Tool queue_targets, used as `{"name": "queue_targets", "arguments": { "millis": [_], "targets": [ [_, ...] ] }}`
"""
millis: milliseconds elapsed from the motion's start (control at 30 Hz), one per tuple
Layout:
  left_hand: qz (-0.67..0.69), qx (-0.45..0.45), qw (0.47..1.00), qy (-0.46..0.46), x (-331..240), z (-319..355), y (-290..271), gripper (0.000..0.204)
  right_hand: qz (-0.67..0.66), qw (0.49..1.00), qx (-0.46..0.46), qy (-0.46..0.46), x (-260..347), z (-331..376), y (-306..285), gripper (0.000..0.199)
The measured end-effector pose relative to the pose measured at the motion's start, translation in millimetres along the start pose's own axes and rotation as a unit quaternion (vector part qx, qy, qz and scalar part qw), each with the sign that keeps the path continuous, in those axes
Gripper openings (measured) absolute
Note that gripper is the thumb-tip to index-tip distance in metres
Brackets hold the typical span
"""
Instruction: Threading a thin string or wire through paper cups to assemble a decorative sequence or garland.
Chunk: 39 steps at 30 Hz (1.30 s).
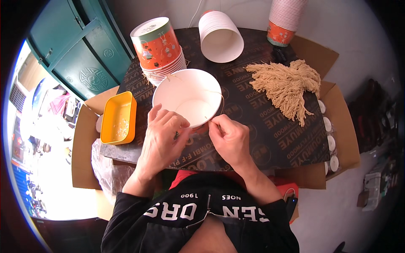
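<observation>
1. Far left: a teal door (pixel 80 46) with raised panels stands beside the work area. Bright, blown-out ground lies below it; detail there cannot be read.
2. Work surface: a dark printed board (pixel 253 126) lies across an open cardboard box (pixel 344 126). White round lids (pixel 328 124) show in the box along the board's right edge.
3. Left edge of the board: an orange tray (pixel 119 118), rectangular, holding a few small pale bits.
4. Back left: a tilted stack of orange-printed cups (pixel 158 48), leaning on its side, just behind the bowl.
5. Back centre: a white stack (pixel 220 36) of cups lying on its side, mouth facing the camera.
6. Back right: an upright stack (pixel 283 21) of cups, orange at the base, partly cut off by the frame.
7. Right of centre: a heap of tan strings (pixel 287 84), loose on the board, well apart from both hands.
8. Bowl (pixel 187 99): white paper, tipped with its mouth toward the camera, centre of the board, touching both hands at its near rim. A thin string (pixel 219 99) runs along its right rim.
9. Left hand (pixel 162 135): fingers curled over the bowl's near rim, gripping it.
10. Right hand (pixel 230 139): fingers pinched closed at the rim where the thin string ends; whether they hold the string itself is too fine to tell.
</observation>
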<state>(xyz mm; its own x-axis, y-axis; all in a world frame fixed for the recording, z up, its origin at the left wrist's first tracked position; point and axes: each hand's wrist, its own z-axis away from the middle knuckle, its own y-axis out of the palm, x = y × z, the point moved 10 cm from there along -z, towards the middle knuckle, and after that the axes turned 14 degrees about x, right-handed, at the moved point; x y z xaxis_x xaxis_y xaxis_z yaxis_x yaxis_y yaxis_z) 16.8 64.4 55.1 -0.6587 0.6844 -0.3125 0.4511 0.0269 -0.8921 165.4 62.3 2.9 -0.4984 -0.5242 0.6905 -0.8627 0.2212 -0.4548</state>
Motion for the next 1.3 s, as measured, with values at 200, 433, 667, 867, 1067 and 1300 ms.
{"name": "queue_targets", "arguments": {
  "millis": [200, 433, 667, 867, 1067, 1300],
  "targets": [
    [0.157, 0.025, 0.985, -0.069, 16, -6, 0, 0.016, 0.01, 1.0, 0.006, -0.002, 1, 1, -1, 0.01],
    [0.129, 0.23, 0.964, 0.025, 12, -49, 35, 0.022, 0.009, 1.0, 0.003, -0.022, 6, 0, 0, 0.007],
    [0.11, 0.255, 0.961, 0.006, 21, -52, 48, 0.018, -0.024, 0.999, 0.017, -0.02, 6, 0, -2, 0.006],
    [0.22, 0.17, 0.96, -0.044, 24, -43, 24, 0.008, -0.007, 0.998, 0.061, 0.017, 3, 2, -9, 0.006],
    [0.377, 0.169, 0.91, -0.041, 22, -48, 36, 0.011, -0.013, 0.998, 0.068, 0.008, 8, -2, -8, 0.004],
    [0.464, 0.228, 0.851, -0.091, 25, -51, 51, 0.012, -0.02, 0.996, 0.09, 0.005, 5, -3, -9, 0.007]
  ]
}}
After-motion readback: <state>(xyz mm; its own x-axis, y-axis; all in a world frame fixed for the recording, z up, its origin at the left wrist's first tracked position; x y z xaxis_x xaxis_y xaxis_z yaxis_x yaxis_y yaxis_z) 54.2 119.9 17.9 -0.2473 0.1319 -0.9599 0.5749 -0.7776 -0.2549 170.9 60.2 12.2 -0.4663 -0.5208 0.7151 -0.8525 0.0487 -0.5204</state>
